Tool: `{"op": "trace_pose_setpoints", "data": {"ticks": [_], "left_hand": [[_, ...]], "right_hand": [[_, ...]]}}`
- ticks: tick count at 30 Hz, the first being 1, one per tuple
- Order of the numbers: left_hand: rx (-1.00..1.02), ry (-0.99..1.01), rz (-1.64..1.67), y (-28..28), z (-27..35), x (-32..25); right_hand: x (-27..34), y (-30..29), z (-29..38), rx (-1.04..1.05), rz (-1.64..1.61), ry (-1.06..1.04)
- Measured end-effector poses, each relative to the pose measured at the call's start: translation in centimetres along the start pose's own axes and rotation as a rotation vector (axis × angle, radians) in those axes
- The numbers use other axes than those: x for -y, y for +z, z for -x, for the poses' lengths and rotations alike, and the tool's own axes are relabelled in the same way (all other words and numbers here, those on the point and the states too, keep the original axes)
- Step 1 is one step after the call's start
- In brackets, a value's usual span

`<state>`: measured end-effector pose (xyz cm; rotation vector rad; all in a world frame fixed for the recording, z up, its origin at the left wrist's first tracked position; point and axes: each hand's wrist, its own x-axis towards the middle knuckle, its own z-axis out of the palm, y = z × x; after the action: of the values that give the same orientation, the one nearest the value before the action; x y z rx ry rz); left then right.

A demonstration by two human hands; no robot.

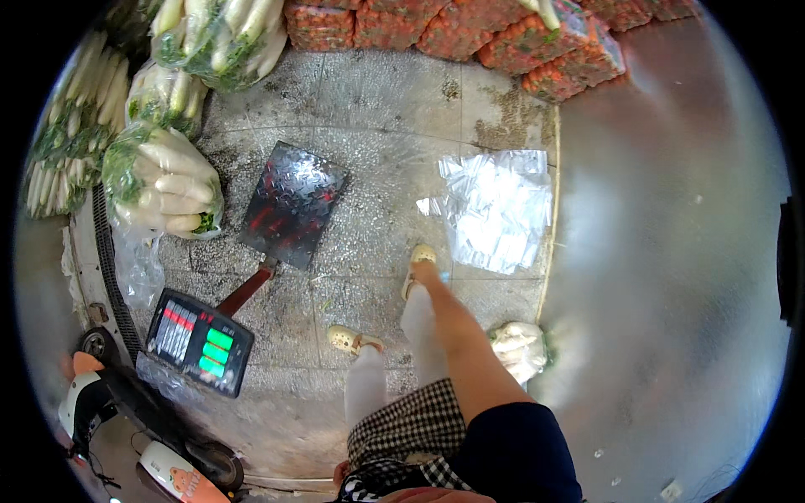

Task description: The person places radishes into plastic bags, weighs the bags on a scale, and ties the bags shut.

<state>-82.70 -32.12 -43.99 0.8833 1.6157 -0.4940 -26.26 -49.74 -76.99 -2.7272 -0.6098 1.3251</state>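
My right arm hangs down in front of my body, with my right hand (pixel 424 271) over one pale yellow clog (pixel 422 253); its fingers are too small and blurred to read. Only a bit of skin, perhaps my left hand (pixel 340 473), shows beside my black-and-white checked garment (pixel 402 427); its fingers are hidden. Nearest to the right hand lies a spread pile of clear plastic bags (pixel 500 210) on the floor. To the left stands a platform scale with a dark metal plate (pixel 295 204), a reddish post (pixel 245 292) and a lit display (pixel 200 342).
Bagged white radishes (pixel 179 188) are heaped at the left. Packed bags of carrots (pixel 516 38) line the far side. A small bag of white vegetables (pixel 519 349) sits near the metallic wall (pixel 654 251) at right. A scooter (pixel 151 415) stands at lower left.
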Motion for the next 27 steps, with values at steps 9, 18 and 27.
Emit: {"op": "trace_pose_setpoints", "data": {"ticks": [9, 18, 27], "left_hand": [[-0.145, -0.208, -0.24, 7.0, -0.2, -4.8], [-0.048, -0.145, -0.469, 16.5, -0.5, -16.1], [0.148, 0.297, -0.566, 23.7, 0.9, -29.8]], "right_hand": [[-14.9, -0.9, -12.0, -0.063, 0.177, 0.208], [-18.8, -0.9, -6.8, -0.003, -0.461, 0.011], [-29.2, -12.1, 16.0, -0.03, -0.6, 0.806]]}}
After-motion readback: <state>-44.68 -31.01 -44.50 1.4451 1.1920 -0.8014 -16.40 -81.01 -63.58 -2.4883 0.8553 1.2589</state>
